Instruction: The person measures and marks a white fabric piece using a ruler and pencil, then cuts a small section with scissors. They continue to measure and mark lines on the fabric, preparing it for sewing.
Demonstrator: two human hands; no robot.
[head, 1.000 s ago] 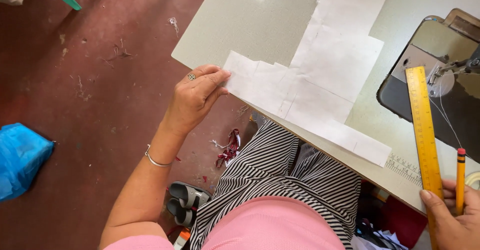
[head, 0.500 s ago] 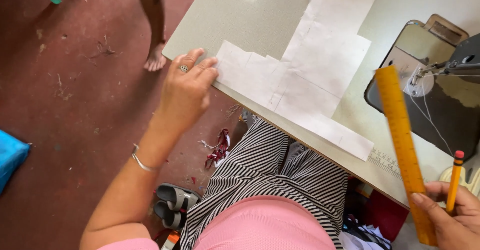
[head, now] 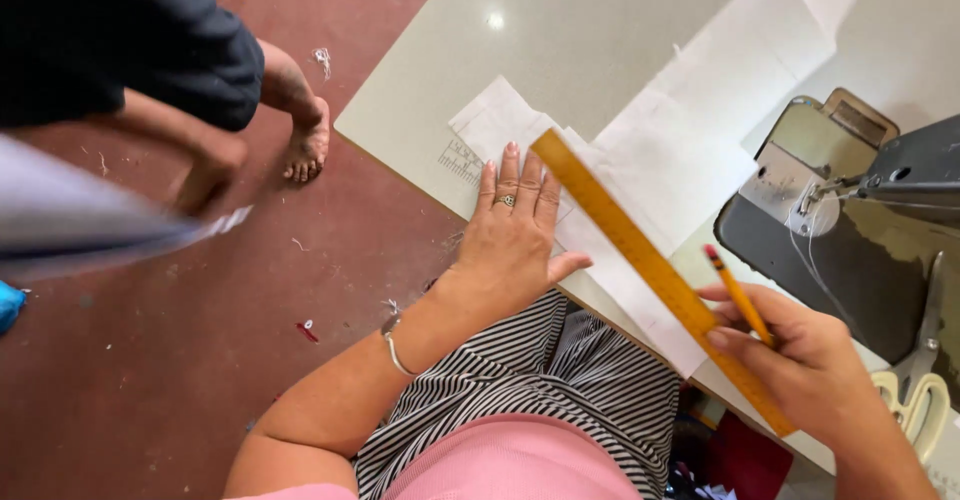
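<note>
A long piece of white paper [head: 690, 150] lies across the pale table [head: 570, 50]. My left hand [head: 510, 235], with a ring on it, rests flat on the paper's near end, fingers spread. My right hand [head: 800, 365] grips the near end of a yellow wooden ruler [head: 640, 255], which lies slanted over the paper with its far tip beside my left fingers. The same hand also holds an orange pencil [head: 735, 295], which points up and away from me.
A sewing machine [head: 860, 210] stands at the table's right, with scissors [head: 915, 390] beside it. Another person [head: 150, 70], barefoot and bent over, stands on the red floor [head: 200, 360] at the left. Thread scraps lie scattered there.
My left hand has slid further onto the paper and flattened. My right hand has swung the ruler down across the paper toward the left hand. The other person has stepped closer.
</note>
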